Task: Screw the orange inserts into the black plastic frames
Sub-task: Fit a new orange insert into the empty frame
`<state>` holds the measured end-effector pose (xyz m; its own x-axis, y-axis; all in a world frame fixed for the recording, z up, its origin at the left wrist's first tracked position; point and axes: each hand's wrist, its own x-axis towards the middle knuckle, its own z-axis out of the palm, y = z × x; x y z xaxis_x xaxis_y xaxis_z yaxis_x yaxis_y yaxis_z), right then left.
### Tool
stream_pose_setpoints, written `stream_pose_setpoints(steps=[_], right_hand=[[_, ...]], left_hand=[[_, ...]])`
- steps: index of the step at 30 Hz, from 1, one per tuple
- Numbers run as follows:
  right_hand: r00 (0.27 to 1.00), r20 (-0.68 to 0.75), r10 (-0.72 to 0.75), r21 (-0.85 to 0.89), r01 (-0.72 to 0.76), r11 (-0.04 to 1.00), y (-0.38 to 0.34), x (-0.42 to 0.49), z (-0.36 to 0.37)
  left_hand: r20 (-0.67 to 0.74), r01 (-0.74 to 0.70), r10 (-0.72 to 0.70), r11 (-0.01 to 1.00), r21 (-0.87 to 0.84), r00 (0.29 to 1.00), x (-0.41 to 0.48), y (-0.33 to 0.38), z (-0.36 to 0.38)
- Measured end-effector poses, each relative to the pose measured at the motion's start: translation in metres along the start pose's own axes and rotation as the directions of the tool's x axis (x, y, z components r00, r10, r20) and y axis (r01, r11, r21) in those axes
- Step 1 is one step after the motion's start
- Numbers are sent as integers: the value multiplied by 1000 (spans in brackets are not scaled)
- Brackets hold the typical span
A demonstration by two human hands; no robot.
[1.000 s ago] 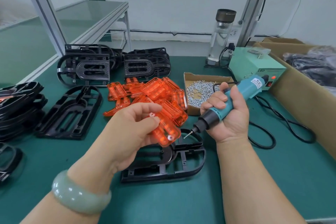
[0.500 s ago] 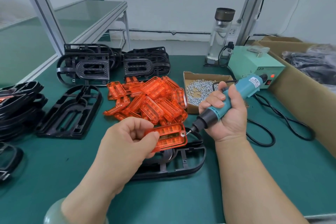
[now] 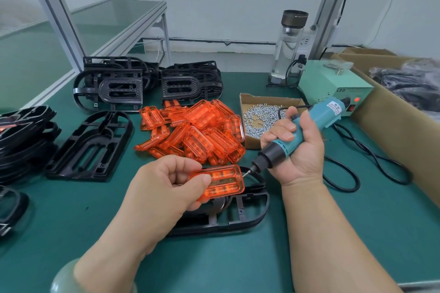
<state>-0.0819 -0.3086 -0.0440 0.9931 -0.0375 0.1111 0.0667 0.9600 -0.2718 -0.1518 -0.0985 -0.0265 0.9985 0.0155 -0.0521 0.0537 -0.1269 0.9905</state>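
Head view: insert over frame, driver bit at its corner.
Pinched between curled thumb and fingers of the left hand (image 3: pixel 166 188): translucent orange rectangular plastic insert (image 3: pixel 223 182), laid over the black moulded plastic frame (image 3: pixel 238 223) nearest the body, presumably steadied there against the screw's turn; full seating not verifiable. Wrapped in the closed right hand (image 3: pixel 297 150): teal corded electric screwdriver (image 3: pixel 326 114), tilted down-left, bit met the insert's upper right corner, likely for a first screw. Kept within reach behind: heap of spare orange inserts (image 3: pixel 197 131), shallow cardboard tray of small silver screws (image 3: pixel 259 114), further black frames (image 3: pixel 112 88). Set out on a dark green bench mat (image 3: pixel 357 233), beside pale green power box (image 3: pixel 333 88), clear glass bottle (image 3: pixel 287 50), brown carton (image 3: pixel 392 131); bounded by aluminium posts (image 3: pixel 331 14) and white wall (image 3: pixel 226 2).
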Motion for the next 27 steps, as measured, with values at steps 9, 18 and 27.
stream_pose_setpoints(steps=[9, 18, 27], right_hand=[[1000, 8, -24, -2, 24, 1000, -2, 1, -2], [996, -77, -36, -57, 32, 998, -2, 0, 0], [996, -76, -48, -49, 45, 998, -2, -1, 1]], left_hand=[[-119, -38, 100, 898, 438, 988, 13, -4, -24], [-46, -5, 45, 768, 640, 998, 17, -10, -23], [33, -90, 105, 602, 793, 994, 11, -13, -22]])
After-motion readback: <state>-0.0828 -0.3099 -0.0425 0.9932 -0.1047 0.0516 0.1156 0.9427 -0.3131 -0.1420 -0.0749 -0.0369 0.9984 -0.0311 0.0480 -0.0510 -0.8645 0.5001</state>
